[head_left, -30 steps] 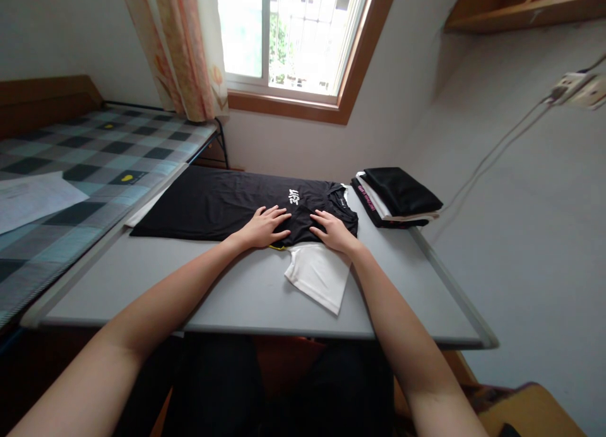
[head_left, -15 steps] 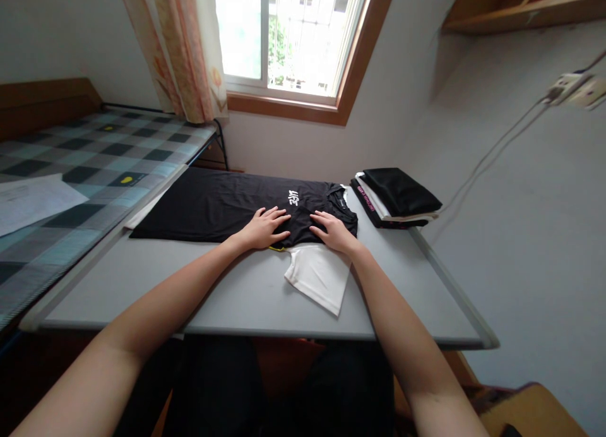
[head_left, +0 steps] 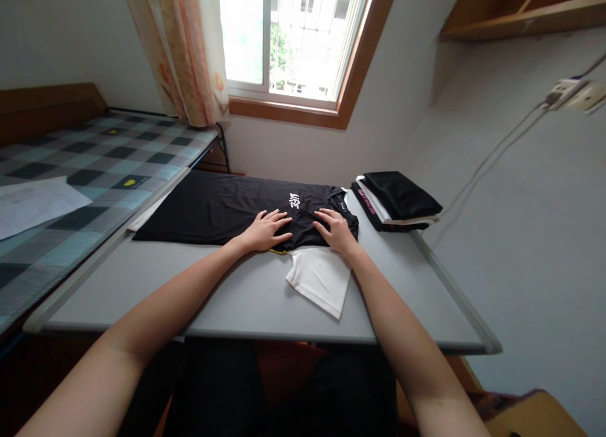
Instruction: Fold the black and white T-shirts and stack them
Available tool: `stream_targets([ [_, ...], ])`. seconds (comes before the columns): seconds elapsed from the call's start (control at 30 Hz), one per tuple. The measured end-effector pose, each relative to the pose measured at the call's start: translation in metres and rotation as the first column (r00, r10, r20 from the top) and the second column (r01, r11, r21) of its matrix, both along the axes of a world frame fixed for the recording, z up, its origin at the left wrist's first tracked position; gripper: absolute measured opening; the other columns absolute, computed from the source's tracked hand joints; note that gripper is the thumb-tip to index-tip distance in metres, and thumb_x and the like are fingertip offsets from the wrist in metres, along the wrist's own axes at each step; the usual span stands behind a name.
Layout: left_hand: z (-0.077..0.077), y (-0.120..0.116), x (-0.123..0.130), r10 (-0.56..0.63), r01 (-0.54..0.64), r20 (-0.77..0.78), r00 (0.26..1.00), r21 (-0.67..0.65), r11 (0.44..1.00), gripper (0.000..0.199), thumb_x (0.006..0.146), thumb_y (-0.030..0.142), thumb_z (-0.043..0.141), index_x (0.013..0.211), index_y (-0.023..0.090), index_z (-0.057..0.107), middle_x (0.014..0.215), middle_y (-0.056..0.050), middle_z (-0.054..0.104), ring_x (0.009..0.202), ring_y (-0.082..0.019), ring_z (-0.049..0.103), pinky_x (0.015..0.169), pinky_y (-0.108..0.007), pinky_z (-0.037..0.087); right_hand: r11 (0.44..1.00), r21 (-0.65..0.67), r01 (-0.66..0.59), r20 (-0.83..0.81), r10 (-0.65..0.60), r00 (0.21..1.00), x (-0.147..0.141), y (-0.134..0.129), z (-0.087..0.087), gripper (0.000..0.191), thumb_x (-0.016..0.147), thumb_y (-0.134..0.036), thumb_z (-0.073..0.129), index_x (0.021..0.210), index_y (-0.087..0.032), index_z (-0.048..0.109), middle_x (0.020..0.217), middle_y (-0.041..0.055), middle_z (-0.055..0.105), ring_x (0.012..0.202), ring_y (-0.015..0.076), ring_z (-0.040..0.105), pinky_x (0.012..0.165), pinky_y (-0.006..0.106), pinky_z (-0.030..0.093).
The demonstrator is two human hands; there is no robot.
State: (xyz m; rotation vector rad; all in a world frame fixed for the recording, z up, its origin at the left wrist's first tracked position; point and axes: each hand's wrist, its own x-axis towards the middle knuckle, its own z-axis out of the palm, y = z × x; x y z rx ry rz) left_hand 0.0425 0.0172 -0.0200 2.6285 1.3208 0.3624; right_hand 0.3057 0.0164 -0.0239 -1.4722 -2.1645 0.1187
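Note:
A black shirt (head_left: 213, 203) with white lettering lies flat on the grey table (head_left: 237, 304), its collar toward the right. One white sleeve (head_left: 322, 279) sticks out from it toward the table's front edge. My left hand (head_left: 266, 230) rests on the shirt's near edge, fingers spread, left of the sleeve and below the lettering. Near the collar, my right hand (head_left: 335, 230) lies on the black cloth with its fingers apart, just above the white sleeve. Neither hand grips the fabric.
Folded clothes (head_left: 400, 197), black and white, are stacked at the table's back right. A checked bed (head_left: 118, 153) with papers (head_left: 38, 203) on it adjoins the table's left side. Behind are a curtain (head_left: 182, 52) and a window; a cable (head_left: 492, 146) hangs on the right wall.
My right hand has shifted very slightly to the right on the black shirt. My left hand and the clothes stay in place; the view has tilted a little.

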Motion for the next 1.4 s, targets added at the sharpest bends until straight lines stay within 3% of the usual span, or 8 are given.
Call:
stream_targets([
  [0.2, 0.010, 0.021, -0.013, 0.150, -0.130, 0.228, 0.962, -0.100, 0.986, 0.057, 0.104, 0.048, 0.026, 0.142, 0.018, 0.054, 0.153, -0.010, 0.045, 0.143, -0.020, 0.040, 0.118, -0.033, 0.031, 0.988, -0.133, 0.085, 0.272, -0.046, 0.961, -0.010, -0.005, -0.001, 0.064, 0.097, -0.058, 0.044, 0.153, -0.027, 0.040, 0.163, 0.0093, 0.029, 0.151, 0.0316, 0.022, 0.120, 0.055, 0.019],
  [0.33, 0.006, 0.025, -0.030, 0.303, -0.307, 0.066, 0.951, 0.070, 0.949, 0.059, 0.096, 0.055, 0.047, 0.142, 0.020, 0.054, 0.157, -0.013, 0.039, 0.149, -0.031, 0.026, 0.120, -0.051, 0.023, 0.971, -0.207, 0.119, 0.349, -0.040, 0.936, -0.015, -0.005, 0.002, 0.068, 0.098, -0.062, 0.038, 0.156, -0.027, 0.035, 0.164, 0.0105, 0.027, 0.151, 0.0312, 0.020, 0.120, 0.055, 0.016],
  [0.43, -0.002, 0.025, -0.035, 0.414, -0.408, -0.030, 0.910, 0.121, 0.905, 0.064, 0.096, 0.059, 0.043, 0.148, 0.024, 0.047, 0.158, -0.012, 0.039, 0.149, -0.037, 0.023, 0.117, -0.062, 0.020, 0.972, -0.204, 0.120, 0.357, -0.040, 0.933, -0.015, -0.004, 0.002, 0.068, 0.097, -0.064, 0.036, 0.156, -0.029, 0.035, 0.163, 0.0096, 0.028, 0.151, 0.0309, 0.021, 0.120, 0.056, 0.017],
  [0.67, -0.005, 0.013, -0.035, 0.372, -0.362, -0.110, 0.922, 0.105, 0.926, 0.063, 0.097, 0.060, 0.035, 0.152, 0.030, 0.040, 0.157, -0.009, 0.040, 0.148, -0.035, 0.028, 0.117, -0.060, 0.020, 0.976, -0.187, 0.112, 0.366, -0.037, 0.930, -0.015, -0.017, -0.001, 0.068, 0.098, -0.062, 0.035, 0.156, -0.026, 0.035, 0.163, 0.0114, 0.029, 0.150, 0.0321, 0.022, 0.119, 0.056, 0.019],
  [0.97, -0.006, -0.035, -0.035, 0.353, -0.341, -0.187, 0.917, 0.096, 0.935, 0.066, 0.099, 0.059, 0.032, 0.155, 0.025, 0.035, 0.162, -0.011, 0.031, 0.150, -0.035, 0.024, 0.117, -0.061, 0.019, 0.982, -0.158, 0.104, 0.391, -0.034, 0.920, -0.013, -0.072, -0.002, 0.067, 0.099, -0.060, 0.037, 0.156, -0.024, 0.036, 0.163, 0.0127, 0.028, 0.150, 0.0341, 0.022, 0.118, 0.057, 0.021],
  [1.2, 0.011, -0.064, -0.061, 0.203, -0.202, -0.203, 0.958, 0.025, 0.979, 0.062, 0.095, 0.064, 0.042, 0.149, 0.032, 0.046, 0.158, -0.008, 0.040, 0.144, -0.033, 0.036, 0.113, -0.053, 0.031, 0.992, -0.118, 0.038, 0.388, 0.011, 0.922, -0.005, -0.117, 0.008, 0.066, 0.095, -0.062, 0.045, 0.151, -0.027, 0.045, 0.157, 0.0128, 0.040, 0.145, 0.0351, 0.033, 0.114, 0.055, 0.030],
  [1.3, 0.023, -0.042, -0.088, 0.233, -0.231, -0.141, 0.962, 0.027, 0.972, 0.053, 0.098, 0.058, 0.038, 0.137, 0.029, 0.059, 0.152, -0.008, 0.048, 0.135, -0.028, 0.049, 0.108, -0.044, 0.040, 0.997, -0.080, 0.024, 0.322, 0.003, 0.947, -0.003, -0.105, 0.023, 0.051, 0.095, -0.058, 0.050, 0.132, -0.025, 0.065, 0.138, 0.0114, 0.061, 0.128, 0.0320, 0.054, 0.106, 0.049, 0.039],
  [1.4, 0.025, -0.010, -0.114, 0.382, -0.372, -0.100, 0.919, 0.105, 0.922, 0.053, 0.099, 0.053, 0.039, 0.139, 0.024, 0.057, 0.153, -0.010, 0.046, 0.138, -0.029, 0.045, 0.110, -0.045, 0.037, 0.992, -0.062, 0.111, 0.216, -0.095, 0.972, 0.000, -0.065, 0.039, 0.035, 0.096, -0.045, 0.053, 0.113, -0.021, 0.072, 0.118, 0.0094, 0.072, 0.108, 0.0265, 0.065, 0.096, 0.040, 0.045],
])
